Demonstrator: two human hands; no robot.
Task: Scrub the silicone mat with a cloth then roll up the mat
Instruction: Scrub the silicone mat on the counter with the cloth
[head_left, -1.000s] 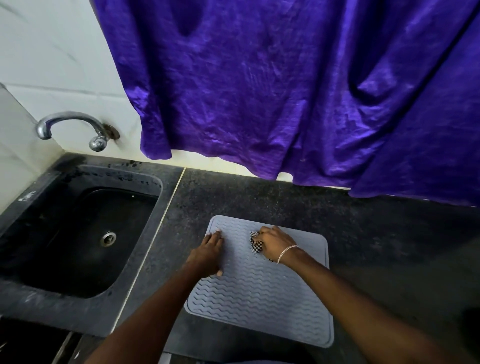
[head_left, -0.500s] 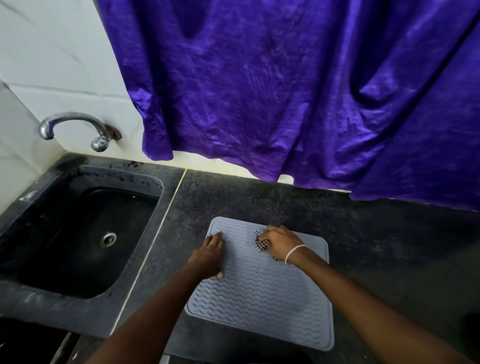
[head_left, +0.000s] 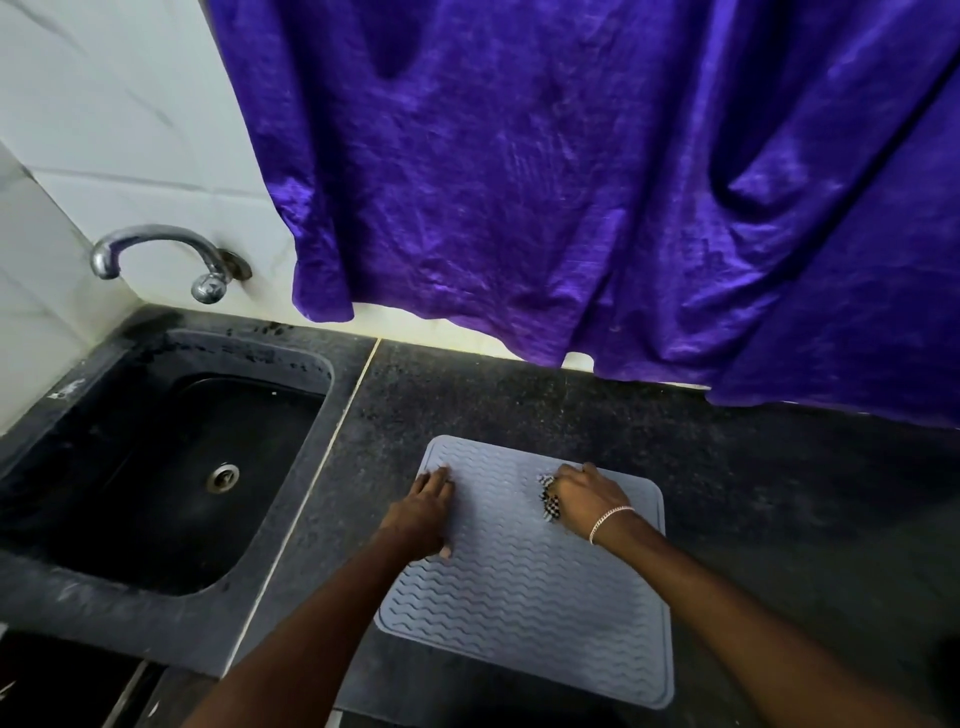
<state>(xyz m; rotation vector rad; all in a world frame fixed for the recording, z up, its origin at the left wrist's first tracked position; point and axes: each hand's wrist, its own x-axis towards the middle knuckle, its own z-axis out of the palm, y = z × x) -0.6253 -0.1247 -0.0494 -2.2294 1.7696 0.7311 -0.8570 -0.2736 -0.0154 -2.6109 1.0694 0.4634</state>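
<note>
One grey silicone mat flat on dark counter, right of one sink. Two hands on mat's far half: left hand, fingers straight, pressing near left edge; right hand, fingers curled round one checked cloth, which touches mat. One bracelet on right wrist. One tap, one purple curtain behind.

Grey silicone mat flat on counter, left hand pressing it, right hand gripping checkered cloth
</note>
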